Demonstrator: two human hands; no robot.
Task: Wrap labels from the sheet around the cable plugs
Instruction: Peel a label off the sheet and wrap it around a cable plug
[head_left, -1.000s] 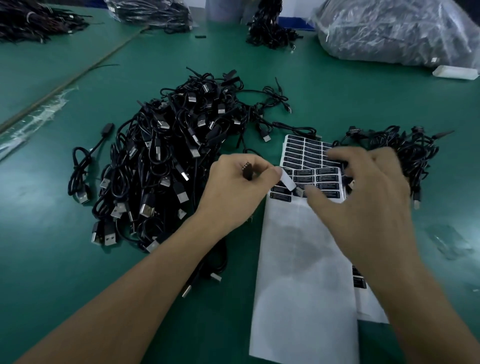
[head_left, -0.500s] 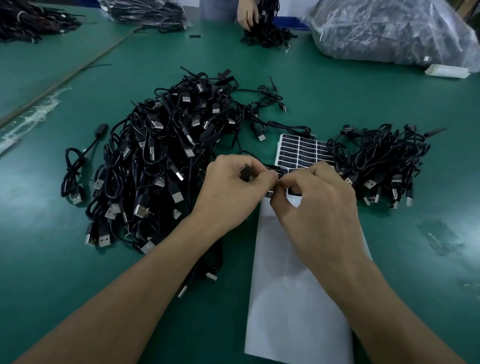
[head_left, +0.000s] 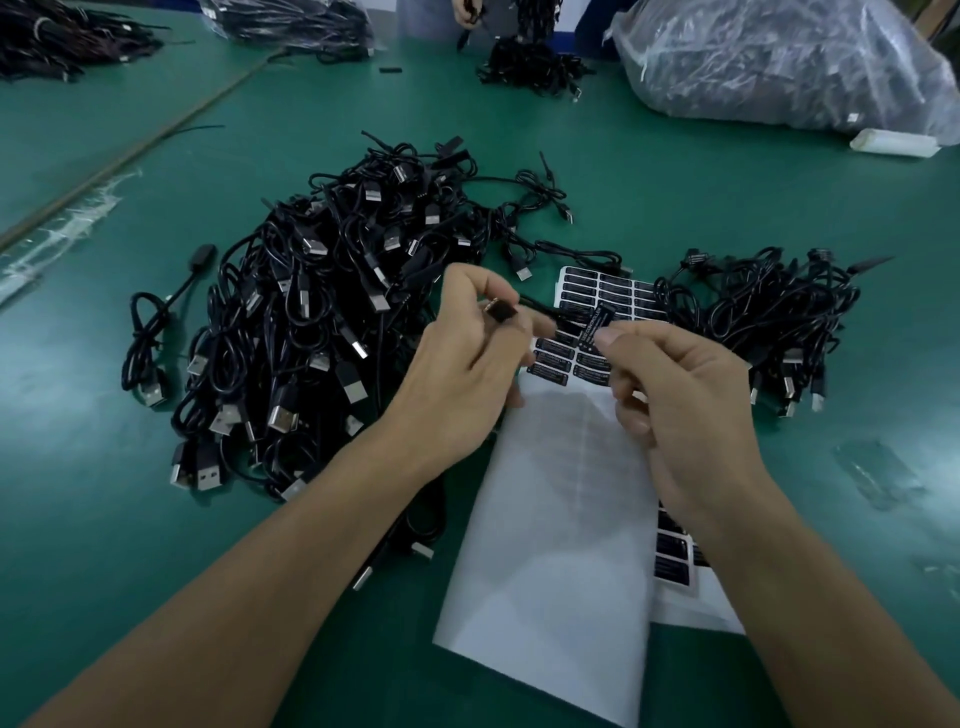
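The left hand (head_left: 462, 358) is raised off the table, thumb and forefinger pinched on a small black plug (head_left: 502, 313), its end turned up toward the person; I'd say it is held that way so the flat side is offered to the sticker; its thin cable runs off to the right over the sheet. The right hand (head_left: 685, 400) is just beside it, not touching, with thumb and fingertip nipping the lower end of one black label (head_left: 596, 325); the strip stands up free of the sheet, tilted, printed side showing, so the sticky back probably faces away and stays clear of the fingers. The gap between label and plug is small; lining the two up looks like the step in hand.

Beneath the hands lies the label sheet (head_left: 561, 493); its near part is bare white backing, and rows of unused labels remain at the far end. A second sheet (head_left: 675, 566) peeps out under the right wrist.

To the left sits the big heap of cables (head_left: 322, 312), a tangle with metal USB ends poking out; to the right is a smaller heap (head_left: 769, 312), touching the sheet's far corner. I can't tell which heap is labelled. The loose cable crossing the sheet could snag the label. Farther off on the green table (head_left: 156, 519) are a plastic bag (head_left: 779, 62) and another person's hand (head_left: 467, 13).
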